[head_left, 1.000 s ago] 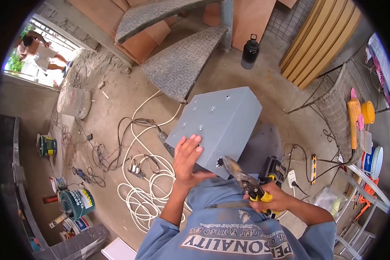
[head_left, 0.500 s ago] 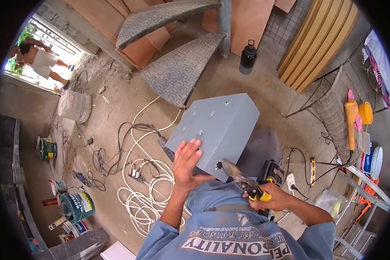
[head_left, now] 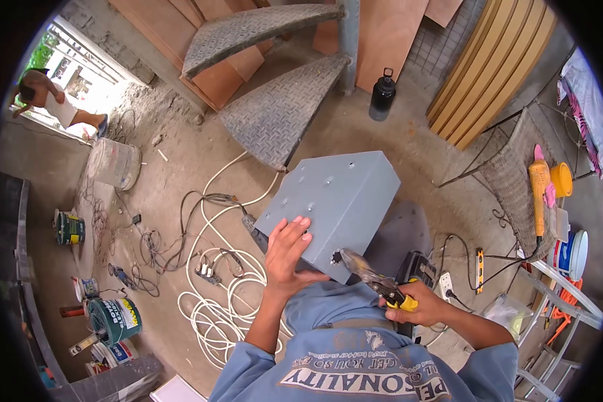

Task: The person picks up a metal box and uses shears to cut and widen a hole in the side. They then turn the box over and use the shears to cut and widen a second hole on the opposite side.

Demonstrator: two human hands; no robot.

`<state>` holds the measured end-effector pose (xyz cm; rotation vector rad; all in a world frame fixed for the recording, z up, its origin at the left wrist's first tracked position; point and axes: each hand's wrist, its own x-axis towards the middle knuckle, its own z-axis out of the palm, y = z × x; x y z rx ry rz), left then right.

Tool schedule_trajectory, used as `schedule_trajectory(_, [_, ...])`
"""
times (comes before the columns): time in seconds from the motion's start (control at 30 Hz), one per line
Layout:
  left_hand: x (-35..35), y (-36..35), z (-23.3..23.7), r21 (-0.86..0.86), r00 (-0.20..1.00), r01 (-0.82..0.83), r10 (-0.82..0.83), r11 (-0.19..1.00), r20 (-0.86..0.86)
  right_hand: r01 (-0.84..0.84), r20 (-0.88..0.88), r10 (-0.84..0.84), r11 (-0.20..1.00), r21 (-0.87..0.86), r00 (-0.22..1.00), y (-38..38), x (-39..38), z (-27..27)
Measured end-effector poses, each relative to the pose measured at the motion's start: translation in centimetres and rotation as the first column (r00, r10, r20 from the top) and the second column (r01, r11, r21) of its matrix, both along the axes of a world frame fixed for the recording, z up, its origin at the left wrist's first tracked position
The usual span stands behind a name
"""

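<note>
Gray box [head_left: 345, 191] | long axis up-right | left fingers [head_left: 291, 234] spread atop | right fingers [head_left: 396, 315] clamped on snips [head_left: 384, 286]

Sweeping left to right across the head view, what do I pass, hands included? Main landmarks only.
Green can, whitish bucket, coiled white cable, left hand, snips, right hand, narrow yellow item, orange tool.

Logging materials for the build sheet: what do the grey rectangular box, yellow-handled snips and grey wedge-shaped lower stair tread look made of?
Grey rectangular box: probably painted sheet metal, matte; crisp edges, ragged hole.
Yellow-handled snips: blades look metal, greyish sheen; handles maybe plastic or rubber, given the bright colour.
Grey wedge-shaped lower stair tread: likely steel, worn; raised checker pattern.
</note>
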<state>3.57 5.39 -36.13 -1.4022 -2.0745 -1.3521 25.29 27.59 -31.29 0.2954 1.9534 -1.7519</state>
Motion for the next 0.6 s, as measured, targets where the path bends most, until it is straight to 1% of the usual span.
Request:
schedule_trajectory(0.07, [0.0,0.0,0.0,0.0,1.0,-0.001,0.001,1.0,0.007,-0.017,0.002,0.017,1.0,0.022,1.0,0.1,0.0,-0.1])
schedule_trajectory(0.13, [0.0,0.1,0.0,0.006,1.0,0.0,0.0,1.0,0.005,-0.057,0.001,0.057,0.998,-0.037,0.998,0.4,0.0,-0.4])
schedule_trajectory(0.17, [0.0,0.0,0.1,0.004,1.0,0.002,-0.002,1.0,0.005,-0.06,0.0,0.06,0.998,-0.034,0.998,0.4,0.1,-0.6])
schedule_trajectory(0.23, [-0.1,0.0,0.1,0.005,1.0,0.004,-0.004,1.0,0.007,-0.051,0.033,0.056,0.991,-0.123,0.998,0.3,0.3,-1.0])
schedule_trajectory(0.37, [-0.2,-0.1,0.2,0.003,1.0,0.013,-0.013,1.0,0.025,-0.053,-0.003,0.053,0.988,-0.145,0.999,0.3,0.1,-1.1])
schedule_trajectory(0.43, [-0.2,-0.2,0.2,0.006,0.999,0.02,-0.02,1.0,0.026,-0.056,0.054,0.073,0.961,-0.272,0.996,0.4,0.0,-1.0])
schedule_trajectory(0.6, [-0.2,-0.3,0.2,-0.001,0.999,0.033,-0.033,0.999,0.023,-0.05,0.102,0.087,0.945,-0.322,0.991,0.7,-0.3,-0.7])
